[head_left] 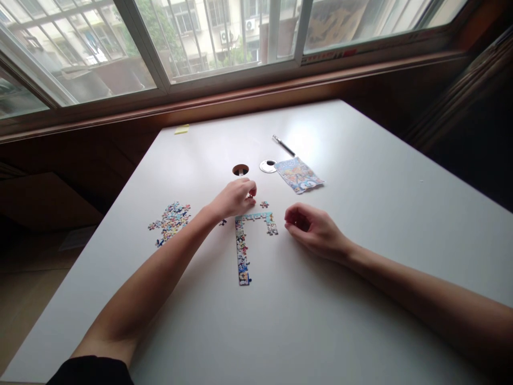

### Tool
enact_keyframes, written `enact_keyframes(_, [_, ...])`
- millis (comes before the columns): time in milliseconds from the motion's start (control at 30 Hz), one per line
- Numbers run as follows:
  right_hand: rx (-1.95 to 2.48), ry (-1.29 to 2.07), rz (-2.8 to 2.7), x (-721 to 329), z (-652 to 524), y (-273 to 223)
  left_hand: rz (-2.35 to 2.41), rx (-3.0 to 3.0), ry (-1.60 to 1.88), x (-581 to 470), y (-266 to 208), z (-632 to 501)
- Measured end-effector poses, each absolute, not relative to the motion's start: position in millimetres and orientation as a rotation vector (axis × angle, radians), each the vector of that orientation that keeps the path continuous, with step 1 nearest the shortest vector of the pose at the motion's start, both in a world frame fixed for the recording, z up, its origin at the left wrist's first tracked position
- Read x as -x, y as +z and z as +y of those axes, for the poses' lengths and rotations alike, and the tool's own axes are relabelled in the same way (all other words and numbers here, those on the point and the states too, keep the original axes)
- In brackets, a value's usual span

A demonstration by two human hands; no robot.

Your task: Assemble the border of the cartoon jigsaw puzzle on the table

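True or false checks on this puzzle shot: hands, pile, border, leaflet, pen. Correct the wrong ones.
1. The left hand is nearer the pile than the right hand is. True.
2. The border is longer on its left than its right. True.
3. The border is closed at the bottom. False: open there.
4. The pen lies beyond the leaflet. True.
5. The pile is right of the border. False: left.
6. The right hand is flat. False: curled.
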State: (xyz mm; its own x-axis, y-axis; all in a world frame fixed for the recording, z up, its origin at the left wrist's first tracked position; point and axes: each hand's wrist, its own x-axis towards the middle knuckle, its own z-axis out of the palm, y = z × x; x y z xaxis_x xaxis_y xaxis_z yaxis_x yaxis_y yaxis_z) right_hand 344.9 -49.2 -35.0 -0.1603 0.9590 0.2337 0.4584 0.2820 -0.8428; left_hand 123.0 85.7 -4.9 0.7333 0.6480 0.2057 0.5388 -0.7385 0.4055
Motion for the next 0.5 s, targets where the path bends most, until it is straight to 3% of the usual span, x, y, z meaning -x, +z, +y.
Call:
enact_keyframes(233, [1.286,0.768,-1.785,-345.2,-48.6,-34.1,0.721,-2.027,0.554,-118.3,1.0,12.8])
enact_keyframes(500, [1.252,0.754,-1.819,-344.0,-48.9,-27.9,0.648,-2.446,0.613,-120.1,-20.8,-10.5])
